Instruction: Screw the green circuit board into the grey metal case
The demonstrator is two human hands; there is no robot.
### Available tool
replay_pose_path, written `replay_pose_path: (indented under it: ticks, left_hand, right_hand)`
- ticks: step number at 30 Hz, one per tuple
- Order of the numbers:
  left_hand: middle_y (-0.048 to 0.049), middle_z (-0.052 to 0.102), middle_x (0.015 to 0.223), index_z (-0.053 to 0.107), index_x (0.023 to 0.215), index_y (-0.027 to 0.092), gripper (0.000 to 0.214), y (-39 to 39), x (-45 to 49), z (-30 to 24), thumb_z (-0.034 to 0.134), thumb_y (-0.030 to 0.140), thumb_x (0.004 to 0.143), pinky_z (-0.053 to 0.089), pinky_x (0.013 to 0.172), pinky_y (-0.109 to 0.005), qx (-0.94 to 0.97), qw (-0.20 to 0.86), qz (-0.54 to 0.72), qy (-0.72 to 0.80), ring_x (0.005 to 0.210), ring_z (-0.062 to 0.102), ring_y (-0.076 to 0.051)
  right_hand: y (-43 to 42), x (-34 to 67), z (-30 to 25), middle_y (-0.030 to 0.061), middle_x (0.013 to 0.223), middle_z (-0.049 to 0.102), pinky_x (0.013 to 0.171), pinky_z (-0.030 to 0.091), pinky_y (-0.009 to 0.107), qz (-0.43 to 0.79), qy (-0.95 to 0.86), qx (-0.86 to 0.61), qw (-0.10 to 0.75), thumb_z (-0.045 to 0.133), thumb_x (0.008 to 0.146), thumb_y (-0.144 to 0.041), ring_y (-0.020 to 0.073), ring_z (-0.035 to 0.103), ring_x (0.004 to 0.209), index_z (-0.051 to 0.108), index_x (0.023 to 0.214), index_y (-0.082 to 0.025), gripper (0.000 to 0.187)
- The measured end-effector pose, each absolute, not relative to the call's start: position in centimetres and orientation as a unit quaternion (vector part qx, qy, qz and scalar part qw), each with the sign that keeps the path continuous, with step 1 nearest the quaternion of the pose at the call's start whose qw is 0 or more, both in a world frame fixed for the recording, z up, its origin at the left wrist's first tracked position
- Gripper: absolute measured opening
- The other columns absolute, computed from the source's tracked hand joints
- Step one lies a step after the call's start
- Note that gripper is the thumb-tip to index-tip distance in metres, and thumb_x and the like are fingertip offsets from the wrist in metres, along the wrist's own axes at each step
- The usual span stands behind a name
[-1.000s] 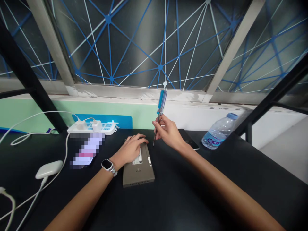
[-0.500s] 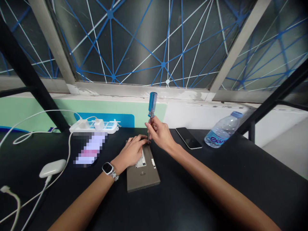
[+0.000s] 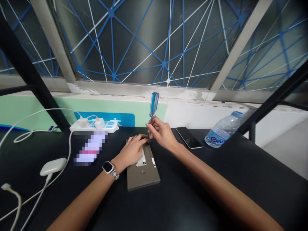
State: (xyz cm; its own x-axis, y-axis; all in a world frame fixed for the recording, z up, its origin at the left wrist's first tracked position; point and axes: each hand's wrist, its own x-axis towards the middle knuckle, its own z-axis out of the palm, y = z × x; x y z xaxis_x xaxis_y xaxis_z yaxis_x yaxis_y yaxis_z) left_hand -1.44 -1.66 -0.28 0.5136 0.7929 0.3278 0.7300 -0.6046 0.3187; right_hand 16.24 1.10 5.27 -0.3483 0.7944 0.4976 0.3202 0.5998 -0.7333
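A flat grey-brown rectangular device (image 3: 143,180) with white labels and a row of small slots along its near edge lies on the black table. My left hand (image 3: 132,150) rests on its far left part, fingers stretched out and holding nothing; a watch is on that wrist. My right hand (image 3: 161,132) pinches the shaft of a screwdriver (image 3: 154,104) with a clear blue handle. The screwdriver stands nearly upright, handle up, its tip down at the device's far right corner beside my left fingertips. What the tip touches is too small to make out.
Right of the device lie a black phone (image 3: 189,138) and a tilted water bottle (image 3: 223,130). At the left are a white power strip (image 3: 108,126), a blurred-out flat item (image 3: 90,150), a white charger case (image 3: 53,166) and loose cables. Black metal bars (image 3: 251,120) flank the table.
The screwdriver's handle has tipped slightly to the right, with my right hand still pinching its shaft. My left hand and the device have stayed in place.
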Motion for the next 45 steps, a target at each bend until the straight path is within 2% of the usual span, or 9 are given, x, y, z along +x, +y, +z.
replay_pose_path:
  ticks: [10,12,15,18,24,29,35,38,45]
  left_hand:
    - [-0.0041,0.054,0.134,0.057,0.122,0.026,0.046,-1.6,-1.3,-0.4,0.033,0.004,0.088,0.039,0.102,-0.046,0.863,0.080,0.232,0.442,0.123,0.050,-0.024]
    - [-0.0042,0.054,0.135,0.057,0.121,0.026,0.046,-1.6,-1.4,-0.3,0.034,0.004,0.088,0.039,0.103,-0.046,0.864,0.084,0.230,0.441,0.123,0.050,-0.024]
    - [-0.0043,0.053,0.134,0.057,0.120,0.026,0.046,-1.7,-1.4,-0.1,0.033,0.004,0.088,0.039,0.103,-0.046,0.864,0.087,0.226,0.442,0.123,0.050,-0.024]
    - [-0.0040,0.053,0.134,0.057,0.120,0.026,0.046,-1.7,-1.4,-0.2,0.033,0.004,0.088,0.040,0.102,-0.046,0.864,0.085,0.227,0.441,0.122,0.050,-0.024]
    - [-0.0031,0.053,0.135,0.056,0.120,0.027,0.047,-1.6,-1.5,-0.4,0.034,0.003,0.087,0.040,0.101,-0.045,0.864,0.083,0.231,0.440,0.121,0.051,-0.024]
    - [-0.0036,0.052,0.136,0.056,0.120,0.026,0.046,-1.6,-1.5,-0.4,0.034,0.003,0.087,0.040,0.100,-0.044,0.865,0.083,0.229,0.439,0.122,0.051,-0.024]
    - [-0.0034,0.054,0.133,0.056,0.120,0.027,0.045,-1.5,-1.4,-0.4,0.034,0.003,0.088,0.039,0.101,-0.044,0.863,0.086,0.234,0.440,0.122,0.051,-0.023]
    - [-0.0034,0.054,0.133,0.057,0.118,0.027,0.045,-1.5,-1.4,-0.4,0.034,0.003,0.088,0.039,0.101,-0.044,0.863,0.088,0.234,0.439,0.121,0.051,-0.024]
    - [-0.0041,0.054,0.134,0.058,0.117,0.027,0.044,-1.2,-1.6,-0.6,0.034,0.004,0.088,0.040,0.096,-0.044,0.866,0.084,0.240,0.430,0.119,0.052,-0.024]
  right_hand:
    - [1.1,16.9,5.9,0.0048,0.088,0.072,0.063,0.051,0.027,0.314,-0.799,-0.331,0.392,0.042,0.098,-0.038,0.0117,0.061,0.061,0.059,0.118,-0.019,0.032]
    - [1.2,16.8,5.7,0.0042,0.087,0.072,0.060,0.052,0.027,0.339,-0.777,-0.339,0.409,0.049,0.095,-0.039,0.0115,0.061,0.059,0.057,0.115,-0.020,0.029]
    - [1.6,16.7,5.0,0.0023,0.077,0.070,0.052,0.051,0.025,0.402,-0.714,-0.351,0.453,0.065,0.085,-0.043,0.0112,0.060,0.054,0.056,0.093,-0.019,0.027]
    - [2.1,16.9,4.6,0.0028,0.072,0.068,0.051,0.051,0.024,0.433,-0.693,-0.339,0.465,0.070,0.080,-0.043,0.0118,0.063,0.056,0.054,0.078,-0.018,0.030]
    - [1.8,17.8,6.0,0.0070,0.088,0.071,0.055,0.051,0.025,0.433,-0.742,-0.315,0.404,0.058,0.091,-0.038,0.0123,0.065,0.064,0.060,0.086,-0.017,0.021]
    - [1.3,17.7,6.2,0.0056,0.091,0.069,0.058,0.052,0.026,0.420,-0.759,-0.310,0.388,0.054,0.093,-0.036,0.0105,0.062,0.062,0.061,0.094,-0.018,0.020]
    - [1.8,17.0,5.1,-0.0007,0.067,0.062,0.050,0.053,0.024,0.448,-0.694,-0.355,0.439,0.074,0.077,-0.042,0.0130,0.064,0.056,0.056,0.083,-0.018,0.031]
    - [2.1,17.1,5.1,-0.0002,0.060,0.063,0.052,0.053,0.025,0.469,-0.682,-0.350,0.439,0.077,0.075,-0.041,0.0126,0.063,0.054,0.056,0.076,-0.017,0.032]
    - [1.8,18.0,6.1,0.0074,0.089,0.069,0.054,0.050,0.024,0.458,-0.731,-0.331,0.382,0.062,0.088,-0.036,0.0136,0.067,0.069,0.060,0.085,-0.016,0.020]
